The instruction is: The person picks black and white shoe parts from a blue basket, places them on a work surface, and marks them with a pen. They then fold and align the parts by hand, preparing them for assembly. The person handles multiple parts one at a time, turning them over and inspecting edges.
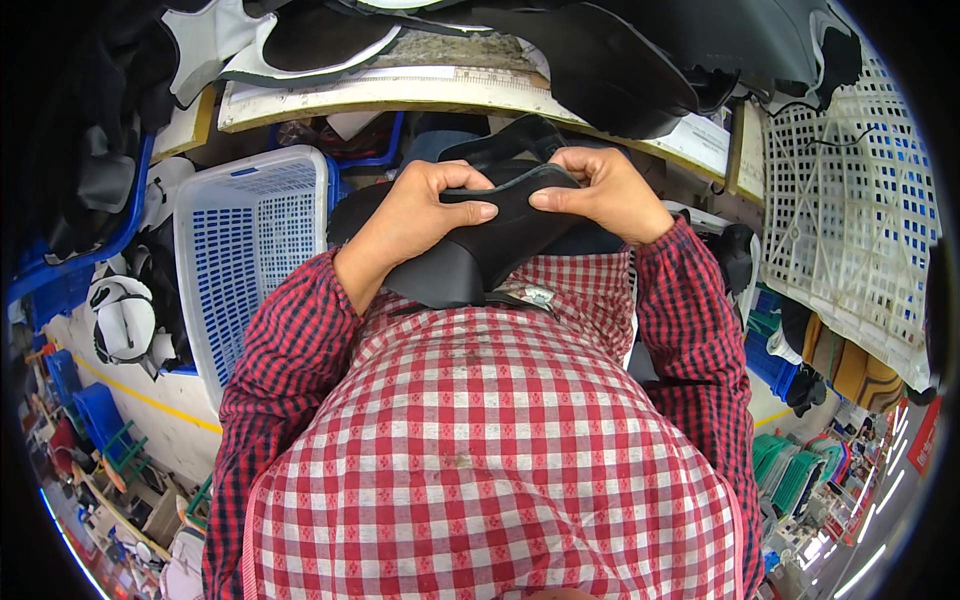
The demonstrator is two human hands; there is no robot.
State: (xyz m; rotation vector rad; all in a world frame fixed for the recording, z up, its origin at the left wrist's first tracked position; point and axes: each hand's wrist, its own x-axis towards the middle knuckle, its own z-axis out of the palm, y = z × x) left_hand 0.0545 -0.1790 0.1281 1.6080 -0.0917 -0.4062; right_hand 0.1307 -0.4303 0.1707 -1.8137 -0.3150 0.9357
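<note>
A cluttered workshop: a pale wooden workbench (400, 92) heaped with black and white cut pieces (300, 40), a white-and-blue basket (250, 240) below its left end, white crates (850, 200) at right, blue bins (70, 270) along the floor.

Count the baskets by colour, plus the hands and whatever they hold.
White baskets: 2 (one by the left arm, one at far right)
Hands: 2 (left hand, right hand)
Black piece held in both hands: 1
Total: 5
</note>
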